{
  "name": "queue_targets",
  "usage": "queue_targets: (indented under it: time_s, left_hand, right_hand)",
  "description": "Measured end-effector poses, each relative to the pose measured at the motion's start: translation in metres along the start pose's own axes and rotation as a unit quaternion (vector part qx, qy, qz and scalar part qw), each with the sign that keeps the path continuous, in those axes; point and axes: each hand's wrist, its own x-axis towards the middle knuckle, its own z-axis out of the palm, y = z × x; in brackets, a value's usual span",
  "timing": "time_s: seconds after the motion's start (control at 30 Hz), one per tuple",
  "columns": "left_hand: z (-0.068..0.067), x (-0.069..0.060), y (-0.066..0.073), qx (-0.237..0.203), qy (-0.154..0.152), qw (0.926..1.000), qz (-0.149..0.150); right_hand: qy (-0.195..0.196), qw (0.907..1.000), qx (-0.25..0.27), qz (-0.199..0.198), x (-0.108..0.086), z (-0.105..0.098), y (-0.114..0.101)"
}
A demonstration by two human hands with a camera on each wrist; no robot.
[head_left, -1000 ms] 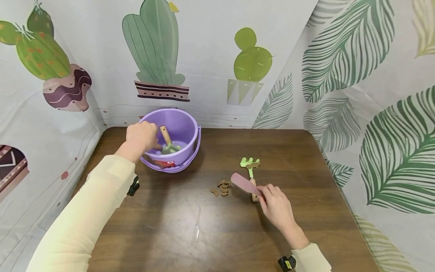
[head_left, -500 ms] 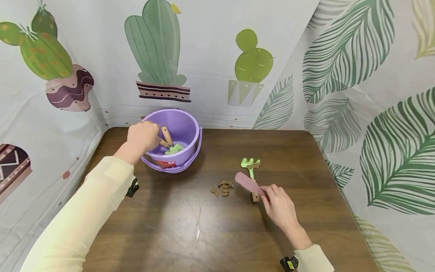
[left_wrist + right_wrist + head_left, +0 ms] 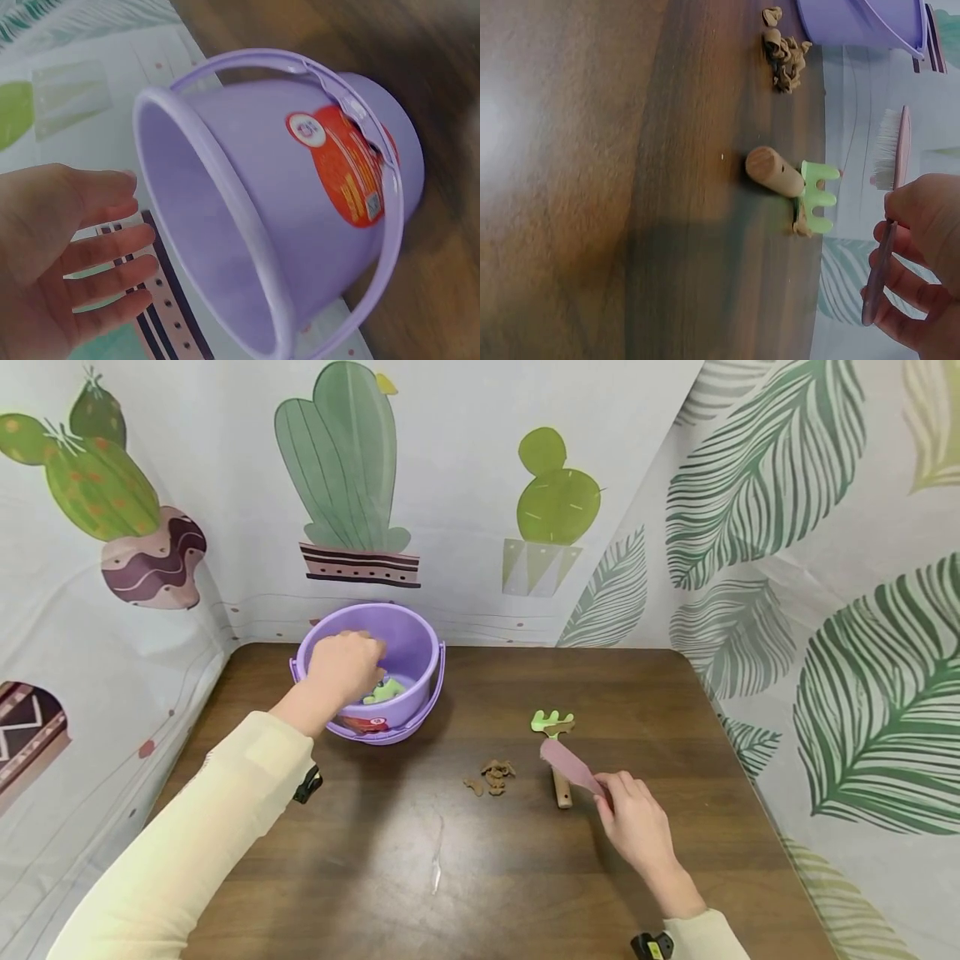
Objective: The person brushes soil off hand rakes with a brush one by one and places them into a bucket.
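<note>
My left hand (image 3: 345,668) is over the mouth of a purple bucket (image 3: 300,187), its fingers loosely bent with nothing in them in the left wrist view. Inside the bucket a light green tool head (image 3: 385,691) shows; the hand hides the rest. With my right hand (image 3: 636,814) I grip the handle of a pink brush (image 3: 570,766), whose pale bristles (image 3: 887,148) show in the right wrist view. Under the brush, on the table, lies a green toy rake (image 3: 819,196) with a wooden handle (image 3: 562,788). A brown scrap (image 3: 559,727) lies across its tines.
Several curled brown scraps (image 3: 495,775) lie on the dark wooden table (image 3: 465,868), between the bucket and the rake. The bucket's handle (image 3: 390,232) hangs down at its front. Behind the table hangs a cloth (image 3: 457,485) printed with cacti and leaves.
My left hand has let go of a wooden-handled tool in the bucket and shifted right over the opening. My right hand has moved slightly right and nearer with the brush.
</note>
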Motion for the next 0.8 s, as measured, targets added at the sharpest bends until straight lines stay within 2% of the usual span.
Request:
queue_targets:
  time_s: [0.23, 0.47, 0.8]
  left_hand:
    - [-0.002, 0.000, 0.020, 0.031, 0.032, 0.9978, 0.050]
    - [-0.003, -0.002, 0.040, 0.032, 0.051, 0.9947, 0.084]
    - [0.019, -0.006, 0.062, 0.013, 0.105, 0.9845, 0.140]
  right_hand:
    - [0.006, 0.9997, -0.007, 0.023, -0.005, -0.005, 0.009]
    - [0.010, 0.9993, -0.008, 0.036, -0.011, -0.008, 0.018]
    - [0.021, 0.9987, -0.011, 0.045, -0.014, -0.014, 0.029]
